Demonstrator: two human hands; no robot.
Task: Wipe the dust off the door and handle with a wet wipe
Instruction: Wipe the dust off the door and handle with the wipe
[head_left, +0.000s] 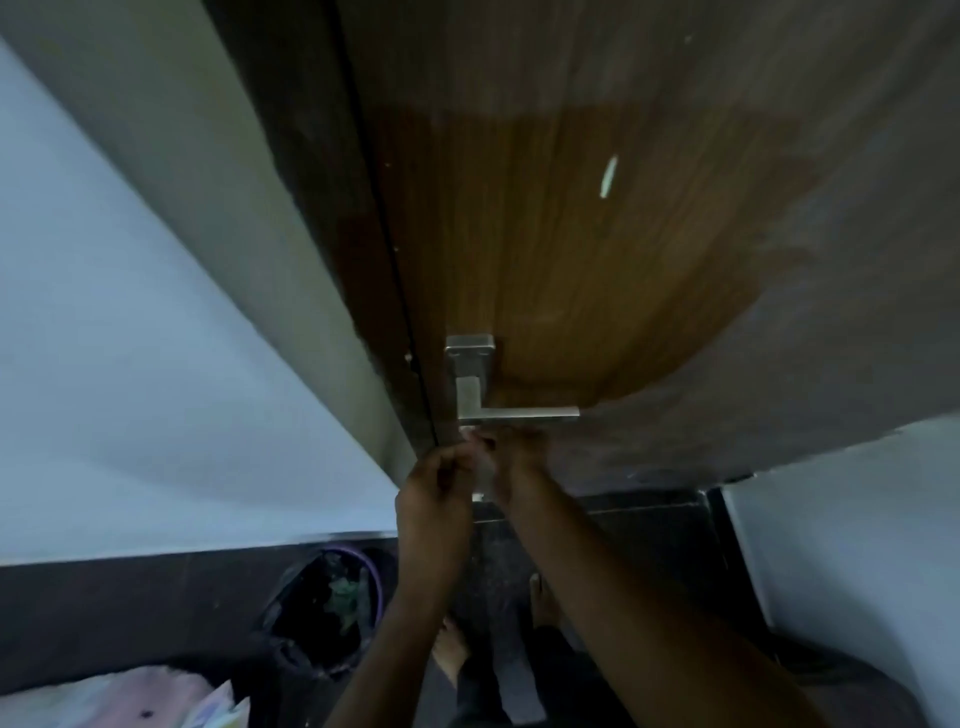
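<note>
The wooden door fills the upper middle of the head view. A brighter brown patch above the handle contrasts with greyish, dusty wood around it. The silver lever handle sticks out to the right from its square plate. Just below the handle, my left hand and my right hand are close together, both pinching a small pale wet wipe. Most of the wipe is hidden between my fingers.
The dark door frame and a pale wall lie to the left. A bin lined with a black bag stands on the dark floor at the lower left. My bare feet are below the hands. Pale bags sit at the bottom left.
</note>
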